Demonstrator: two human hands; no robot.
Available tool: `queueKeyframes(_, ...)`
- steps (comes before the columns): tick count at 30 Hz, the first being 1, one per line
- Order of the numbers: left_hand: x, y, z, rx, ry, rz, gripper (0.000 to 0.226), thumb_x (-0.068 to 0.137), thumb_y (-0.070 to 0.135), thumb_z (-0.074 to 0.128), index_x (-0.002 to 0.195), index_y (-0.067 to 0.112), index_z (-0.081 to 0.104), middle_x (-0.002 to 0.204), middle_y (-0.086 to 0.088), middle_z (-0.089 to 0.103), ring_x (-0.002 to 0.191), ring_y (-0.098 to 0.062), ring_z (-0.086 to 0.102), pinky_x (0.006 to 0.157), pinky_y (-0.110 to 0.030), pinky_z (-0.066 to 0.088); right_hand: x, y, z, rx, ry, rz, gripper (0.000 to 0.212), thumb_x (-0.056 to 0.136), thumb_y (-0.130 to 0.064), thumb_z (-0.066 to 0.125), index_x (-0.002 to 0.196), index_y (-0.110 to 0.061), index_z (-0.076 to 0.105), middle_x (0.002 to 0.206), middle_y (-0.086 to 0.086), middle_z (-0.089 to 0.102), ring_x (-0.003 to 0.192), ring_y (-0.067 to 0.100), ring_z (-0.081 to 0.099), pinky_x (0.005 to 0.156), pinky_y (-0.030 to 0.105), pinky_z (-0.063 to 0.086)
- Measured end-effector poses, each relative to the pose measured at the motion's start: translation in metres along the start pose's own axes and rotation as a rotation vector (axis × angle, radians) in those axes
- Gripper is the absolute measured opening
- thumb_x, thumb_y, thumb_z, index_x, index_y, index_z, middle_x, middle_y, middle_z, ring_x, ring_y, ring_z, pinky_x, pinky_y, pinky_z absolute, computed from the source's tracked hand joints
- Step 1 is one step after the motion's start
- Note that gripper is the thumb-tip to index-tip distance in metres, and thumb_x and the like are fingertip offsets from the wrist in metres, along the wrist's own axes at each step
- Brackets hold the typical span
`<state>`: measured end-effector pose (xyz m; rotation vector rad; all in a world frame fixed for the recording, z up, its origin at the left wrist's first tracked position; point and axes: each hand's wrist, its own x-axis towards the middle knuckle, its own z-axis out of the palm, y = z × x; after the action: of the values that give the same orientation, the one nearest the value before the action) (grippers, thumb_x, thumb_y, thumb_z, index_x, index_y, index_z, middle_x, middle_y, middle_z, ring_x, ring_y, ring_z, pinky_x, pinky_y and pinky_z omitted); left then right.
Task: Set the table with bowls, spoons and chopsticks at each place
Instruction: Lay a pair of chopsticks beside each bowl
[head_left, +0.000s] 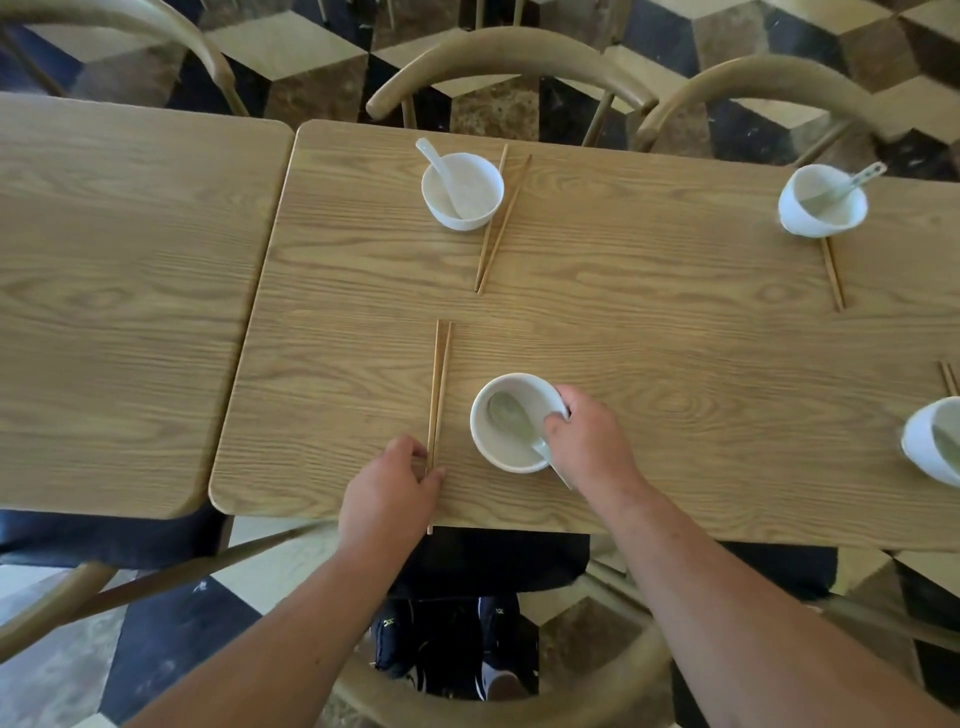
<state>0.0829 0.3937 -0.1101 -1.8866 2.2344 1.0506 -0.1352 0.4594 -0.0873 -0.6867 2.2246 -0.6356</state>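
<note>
Finishing a near-side place at the wooden table (649, 338), a person pinches the near ends of the chopsticks (440, 384) between thumb and fingertips of the left hand (387, 483), apparently to straighten them just left of the bowl (498, 457); their ends poke slightly past the table edge. The right hand (587, 441) curls over the bowl's right rim, thumb inside by the spoon (506, 410), seemingly steadying both. Three other bowls (457, 218) with spoons stand at their places, chopsticks near each.
</note>
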Motion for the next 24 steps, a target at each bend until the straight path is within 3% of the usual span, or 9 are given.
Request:
queueKeyframes(3, -0.003, -0.002, -0.005, -0.019, -0.048, 0.010, 0.043, 0.090, 0.053, 0.073, 0.124, 0.032, 0.056, 0.087, 0.012, 0.066, 0.078, -0.009, 0.065, 0.068, -0.035, 0.053, 0.001, 0.001, -0.002, 0.022, -0.019, 0.034, 0.034, 0.097, -0.015, 0.051, 0.118, -0.034, 0.070, 0.093, -0.012, 0.069, 0.080, 0.015, 0.066, 0.058, 0.028, 0.046)
queueKeyframes(9, -0.011, -0.018, -0.019, 0.186, -0.231, 0.266, 0.098, 0.077, 0.061, 0.084, 0.158, 0.040, 0.033, 0.149, 0.014, 0.046, 0.125, -0.013, 0.059, 0.097, -0.031, 0.052, 0.001, 0.000, -0.008, 0.013, -0.046, 0.058, 0.038, 0.096, -0.020, 0.052, 0.127, -0.036, 0.068, 0.093, -0.014, 0.069, 0.082, 0.013, 0.068, 0.061, 0.028, 0.043)
queueKeyframes(13, -0.011, -0.020, -0.018, 0.242, -0.252, 0.365, 0.103, 0.081, 0.058, 0.083, 0.163, 0.043, 0.023, 0.147, 0.016, 0.043, 0.123, -0.009, 0.054, 0.096, -0.026, 0.050, -0.001, 0.000, -0.010, 0.020, -0.051, 0.055, 0.040, 0.095, -0.020, 0.053, 0.130, -0.035, 0.067, 0.091, -0.014, 0.067, 0.083, 0.014, 0.068, 0.063, 0.028, 0.045)
queueKeyframes(18, -0.008, -0.023, -0.014, 0.249, -0.241, 0.392, 0.095, 0.084, 0.051, 0.082, 0.163, 0.039, 0.030, 0.146, 0.012, 0.044, 0.132, -0.013, 0.053, 0.106, -0.028, 0.047, -0.003, -0.001, -0.010, 0.027, -0.054, 0.054, 0.038, 0.095, -0.018, 0.052, 0.125, -0.034, 0.069, 0.093, -0.012, 0.069, 0.082, 0.014, 0.067, 0.061, 0.028, 0.043)
queueKeyframes(24, -0.004, -0.026, -0.012, 0.241, -0.256, 0.371, 0.095, 0.082, 0.056, 0.082, 0.161, 0.040, 0.032, 0.142, 0.014, 0.046, 0.128, -0.012, 0.055, 0.104, -0.030, 0.050, -0.004, -0.002, -0.010, 0.035, -0.049, 0.033, 0.037, 0.097, -0.016, 0.052, 0.124, -0.034, 0.070, 0.093, -0.011, 0.070, 0.081, 0.015, 0.068, 0.060, 0.027, 0.042)
